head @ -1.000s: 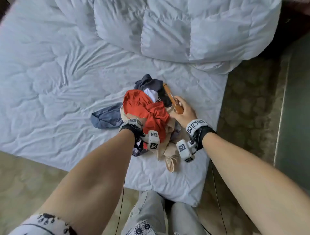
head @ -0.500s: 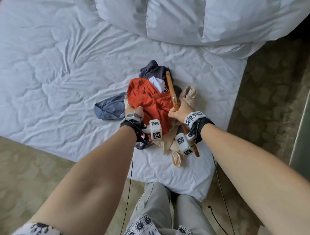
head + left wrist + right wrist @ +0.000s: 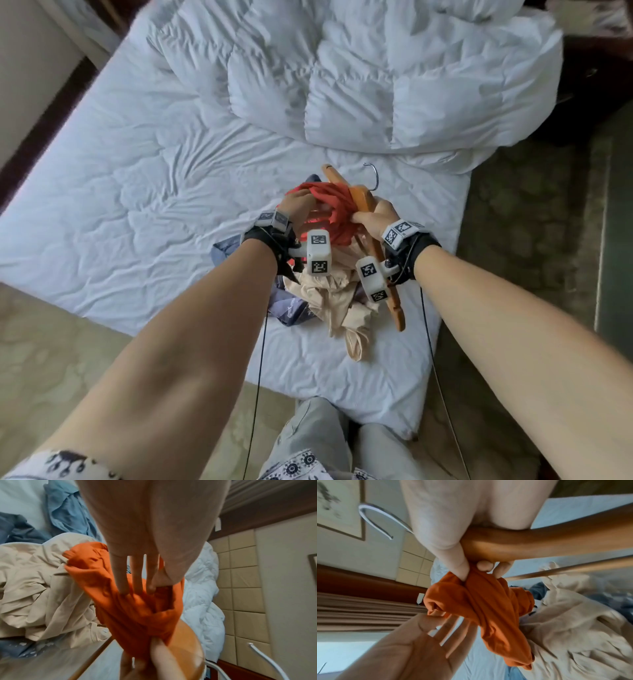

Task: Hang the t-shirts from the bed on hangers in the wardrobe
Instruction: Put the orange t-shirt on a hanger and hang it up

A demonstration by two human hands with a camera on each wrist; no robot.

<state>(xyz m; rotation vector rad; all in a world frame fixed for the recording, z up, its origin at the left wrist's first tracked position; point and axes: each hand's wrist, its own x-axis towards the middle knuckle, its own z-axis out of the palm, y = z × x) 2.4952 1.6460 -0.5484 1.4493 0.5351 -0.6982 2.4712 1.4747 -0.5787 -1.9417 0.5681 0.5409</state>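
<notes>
An orange t-shirt (image 3: 337, 219) hangs bunched between both hands, lifted above the clothes pile on the bed (image 3: 154, 205). My right hand (image 3: 380, 219) grips the middle of a wooden hanger (image 3: 363, 202) and pinches a fold of the t-shirt (image 3: 488, 601) between thumb and fingers. The hanger's metal hook (image 3: 375, 176) points away from me. My left hand (image 3: 298, 207) has straight, spread fingers (image 3: 135, 577) pushed into the shirt's cloth (image 3: 133, 612), thumb tip beside the forefinger. In the right wrist view its open palm (image 3: 412, 646) faces up under the shirt.
Under the hands lie a beige garment (image 3: 329, 294), a blue one (image 3: 222, 250) and a patterned one (image 3: 291, 308). A white duvet (image 3: 376, 85) is heaped at the bed's far end. Carpet surrounds the bed; my legs stand at its near corner.
Both hands rose off the pile, lifting the orange t-shirt and hanger together. The hanger's hook came into view. My left hand went from clutching the shirt to straight fingers inside it.
</notes>
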